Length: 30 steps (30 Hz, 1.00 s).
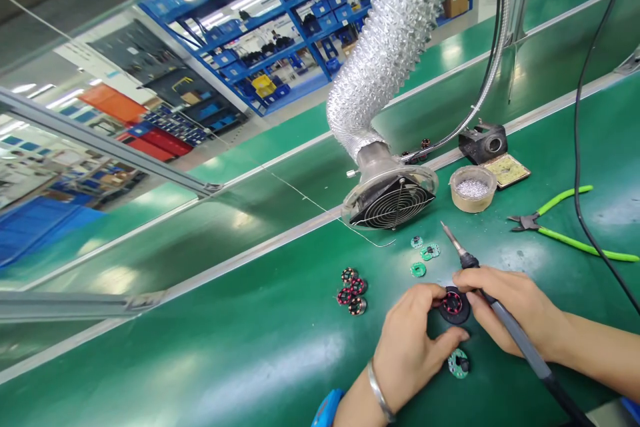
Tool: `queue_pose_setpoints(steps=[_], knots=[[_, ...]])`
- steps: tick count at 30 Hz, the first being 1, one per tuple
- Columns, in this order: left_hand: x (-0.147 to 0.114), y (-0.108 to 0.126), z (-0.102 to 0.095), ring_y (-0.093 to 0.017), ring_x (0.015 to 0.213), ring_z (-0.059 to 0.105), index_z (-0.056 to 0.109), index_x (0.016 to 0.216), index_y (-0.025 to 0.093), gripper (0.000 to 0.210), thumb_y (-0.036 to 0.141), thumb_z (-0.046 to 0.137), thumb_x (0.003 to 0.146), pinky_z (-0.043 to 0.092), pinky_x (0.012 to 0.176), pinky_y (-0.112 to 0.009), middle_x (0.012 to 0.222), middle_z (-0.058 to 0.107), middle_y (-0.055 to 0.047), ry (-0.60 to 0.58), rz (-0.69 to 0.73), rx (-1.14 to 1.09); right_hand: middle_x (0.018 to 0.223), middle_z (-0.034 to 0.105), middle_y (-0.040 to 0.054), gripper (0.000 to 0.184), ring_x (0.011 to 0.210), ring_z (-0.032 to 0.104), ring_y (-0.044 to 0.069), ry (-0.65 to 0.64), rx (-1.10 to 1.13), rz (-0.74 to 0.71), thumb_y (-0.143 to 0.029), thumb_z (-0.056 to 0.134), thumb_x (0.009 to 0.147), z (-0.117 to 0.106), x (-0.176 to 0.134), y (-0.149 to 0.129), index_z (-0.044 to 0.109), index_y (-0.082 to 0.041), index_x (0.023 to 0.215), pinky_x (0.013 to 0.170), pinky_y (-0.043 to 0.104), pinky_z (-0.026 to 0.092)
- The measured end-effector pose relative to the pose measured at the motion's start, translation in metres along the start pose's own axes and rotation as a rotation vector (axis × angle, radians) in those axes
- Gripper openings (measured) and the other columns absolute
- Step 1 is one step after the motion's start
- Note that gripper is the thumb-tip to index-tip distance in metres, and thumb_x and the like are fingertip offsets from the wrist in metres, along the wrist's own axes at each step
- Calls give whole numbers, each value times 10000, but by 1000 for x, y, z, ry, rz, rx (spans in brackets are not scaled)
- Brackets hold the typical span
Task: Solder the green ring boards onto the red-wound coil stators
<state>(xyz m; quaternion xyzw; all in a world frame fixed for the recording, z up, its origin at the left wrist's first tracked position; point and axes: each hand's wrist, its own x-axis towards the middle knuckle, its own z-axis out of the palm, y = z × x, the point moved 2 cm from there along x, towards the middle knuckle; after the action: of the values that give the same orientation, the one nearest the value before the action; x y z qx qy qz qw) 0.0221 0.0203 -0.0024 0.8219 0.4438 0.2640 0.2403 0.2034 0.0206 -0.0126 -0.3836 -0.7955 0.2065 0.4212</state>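
Note:
My right hand (pixel 515 307) grips a soldering iron (pixel 523 340) like a pen, its bare metal tip pointing up and left over the bench. My left hand (pixel 413 340) curls its index finger and thumb about a black round holder (pixel 444 312), with a small motor stator (pixel 453 302) with red windings seated in it. Fingers of my right hand also reach this holder's right edge. Just below my left thumb lies a green round circuit board (pixel 456 365) with a black part on it. Several loose stators (pixel 357 287) sit in a cluster to the left.
Small green circuit boards (pixel 419 269) lie beyond my hands. Behind them stands a fume extractor (pixel 395 203) on a silver duct (pixel 395 33). A tub of metallic bits (pixel 473 203), a soldering sponge (pixel 506 170), an iron stand (pixel 483 142) and green-handled cutters (pixel 563 230) occupy the right, near a hanging black cable (pixel 577 147).

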Motion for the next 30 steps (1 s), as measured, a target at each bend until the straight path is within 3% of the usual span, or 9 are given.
queue_pose_setpoints(steps=[4, 9, 16, 18, 22, 26, 30], knots=[[-1, -14, -9, -146, 749, 617, 582, 955, 192, 171, 130, 660, 816, 545, 680, -244, 869, 657, -36, -3, 55, -145, 825, 619, 44, 260, 714, 558, 187, -4, -68, -113, -96, 476, 872, 8, 0, -7, 528, -200, 1105, 645, 311, 483], [2, -20, -5, -156, 766, 653, 622, 903, 191, 104, 117, 553, 880, 549, 703, -246, 815, 687, -48, 50, 182, -108, 713, 532, 28, 240, 654, 432, 188, -74, -125, -256, -88, 426, 924, 21, -2, -9, 541, -188, 1109, 591, 311, 385], [2, -16, -7, -147, 721, 663, 674, 938, 196, 183, 104, 519, 911, 536, 664, -245, 820, 723, -41, 67, 395, -18, 758, 587, 20, 267, 633, 408, 155, -48, 75, -179, -9, 446, 877, 10, -6, -13, 498, -189, 1068, 584, 283, 377], [3, -21, -12, -140, 715, 660, 673, 942, 204, 202, 75, 523, 900, 536, 671, -243, 798, 723, -26, 128, 371, -17, 753, 594, 17, 287, 619, 409, 151, -21, 80, -194, 10, 447, 863, 6, -6, -15, 506, -192, 1059, 579, 282, 383], [9, -37, -20, -155, 767, 655, 685, 948, 201, 151, 122, 568, 895, 551, 713, -271, 809, 701, -36, 322, 126, 52, 790, 637, 16, 309, 617, 458, 148, 61, 101, -166, 21, 478, 853, 0, -1, -14, 527, -200, 1064, 573, 277, 404], [17, -46, -15, -216, 844, 638, 702, 1040, 183, 215, 228, 661, 834, 552, 744, -350, 919, 692, -78, 251, 34, 217, 793, 665, 24, 275, 617, 493, 153, 129, 96, -174, 22, 534, 842, -3, 6, -11, 545, -182, 1025, 570, 288, 401], [17, -45, -12, -193, 774, 641, 731, 909, 172, 144, 180, 590, 881, 530, 732, -324, 825, 719, -63, 266, 27, 188, 797, 682, 54, 270, 599, 487, 152, 123, 40, -221, 32, 545, 837, -3, 9, -10, 549, -156, 1031, 561, 299, 404]])
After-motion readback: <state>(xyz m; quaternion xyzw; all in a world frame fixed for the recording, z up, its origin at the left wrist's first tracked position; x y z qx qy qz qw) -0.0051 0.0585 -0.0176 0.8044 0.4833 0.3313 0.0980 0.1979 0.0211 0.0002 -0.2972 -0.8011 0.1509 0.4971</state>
